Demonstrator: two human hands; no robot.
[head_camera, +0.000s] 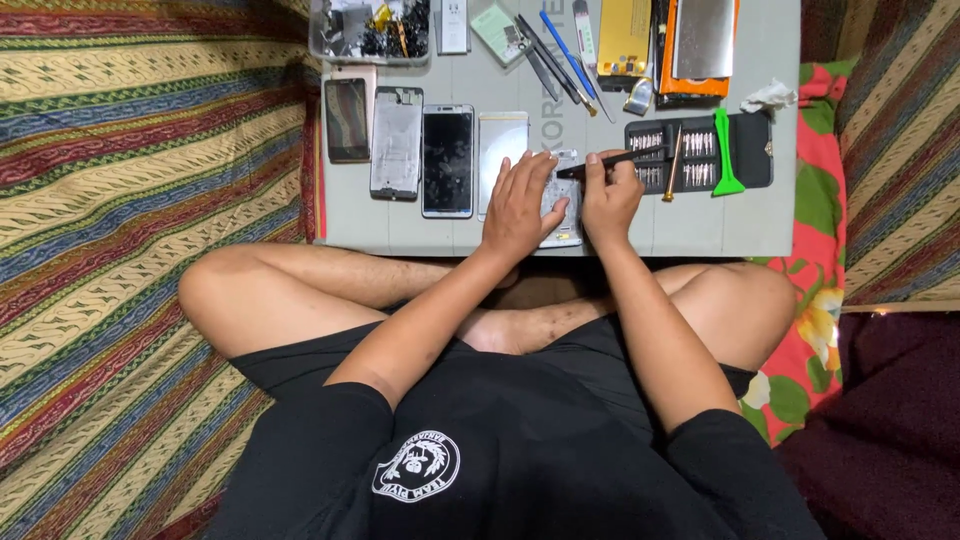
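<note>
Phone body (563, 205), pale and opened up, lies on the grey work mat (700, 225) near its front edge, right in front of your crossed legs. Your left hand (520, 205) lies flat across its left part, fingers spread and pressing down on it rather than wrapped around it. Your right hand (608, 195) sits just beside the phone body on the right, fingers pinched shut around a black screwdriver (610, 161) that lies nearly level, its tip toward the upper part of the phone body; you cannot tell whether the tip touches.

Left of your hands, four flat phone parts lie side by side: a dark panel (347, 119), a grey frame (397, 142), a black-screened phone (448, 160) and a pale panel (500, 140). Right of your hands a black bit case (750, 150) lies open, with a green pry tool (726, 152) resting on it. At the mat's far edge stand a clear parts tray (368, 30) and an orange-edged flat piece (700, 45).
</note>
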